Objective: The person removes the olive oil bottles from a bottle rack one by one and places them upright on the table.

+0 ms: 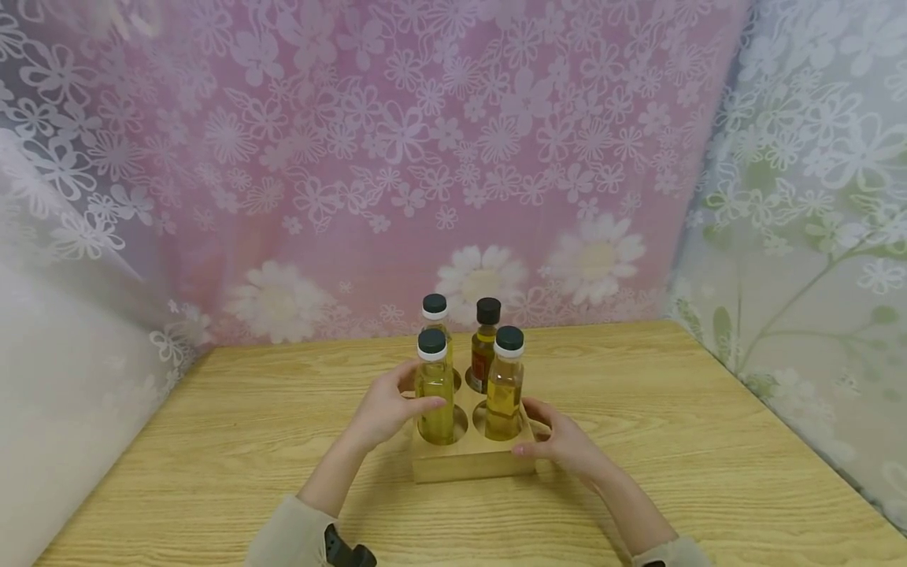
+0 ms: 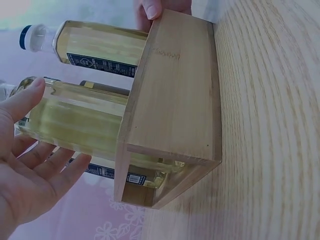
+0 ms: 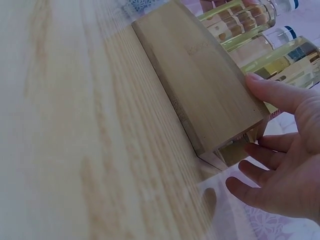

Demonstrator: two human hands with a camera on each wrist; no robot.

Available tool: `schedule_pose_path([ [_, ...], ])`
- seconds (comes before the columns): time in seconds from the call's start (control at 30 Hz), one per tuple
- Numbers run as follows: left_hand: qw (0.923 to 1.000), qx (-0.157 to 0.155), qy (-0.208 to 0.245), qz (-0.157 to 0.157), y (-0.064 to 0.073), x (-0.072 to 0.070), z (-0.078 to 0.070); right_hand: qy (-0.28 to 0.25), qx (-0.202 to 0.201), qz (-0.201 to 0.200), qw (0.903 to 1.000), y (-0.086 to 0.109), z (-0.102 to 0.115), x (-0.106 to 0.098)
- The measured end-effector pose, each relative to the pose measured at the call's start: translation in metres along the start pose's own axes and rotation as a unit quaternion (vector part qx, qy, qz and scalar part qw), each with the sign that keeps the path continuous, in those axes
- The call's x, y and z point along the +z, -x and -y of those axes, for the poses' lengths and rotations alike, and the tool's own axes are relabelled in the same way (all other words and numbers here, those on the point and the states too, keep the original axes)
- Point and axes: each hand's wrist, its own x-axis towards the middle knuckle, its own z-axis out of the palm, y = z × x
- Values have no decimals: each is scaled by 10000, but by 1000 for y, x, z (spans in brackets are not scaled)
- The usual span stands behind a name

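Observation:
A light wooden bottle rack with round holes stands on the table and holds several oil bottles. My left hand is around the front left bottle, thumb across its front and fingers along its far side. That bottle of pale yellow oil stands in its hole, its base visible through the rack's open end in the left wrist view. At the rack's front right corner, my right hand has its thumb on the front edge and its fingers at the open side. Beside it stands the front right bottle, dark-capped with a white collar.
Behind stand a back left bottle and a darker, red-labelled bottle with a black cap. All are close together in the rack. The wood-grain table meets a pink flowered curtain at the back.

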Motion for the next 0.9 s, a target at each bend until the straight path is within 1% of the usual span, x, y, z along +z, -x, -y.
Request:
schedule_pose_path([
  [0.1,9999,-104,-128,-46,0,0,-3,71,-5,-26,10000,0,-1,0],
  [0.27,9991,-239,-317,-164,0,-3,-12,85,-26,-29,10000,-1,0,0],
  [0.4,9988,-167,-370,-266,0,-8,-18,96,-26,7,10000,-1,0,0],
  [0.53,9990,-21,-283,-337,0,-14,-26,83,18,66,9999,1,-1,0],
  [0.6,9993,57,-172,-335,1,-19,-31,78,41,81,9999,1,-1,0],
  [0.67,9991,94,-163,-371,2,-25,-37,91,25,75,9999,1,-2,0],
  [0.77,9985,119,-259,-466,3,-36,-43,103,-51,57,9999,1,-1,0],
  [0.9,9963,13,-489,-712,5,-55,-45,74,-154,13,9999,-1,1,1],
])
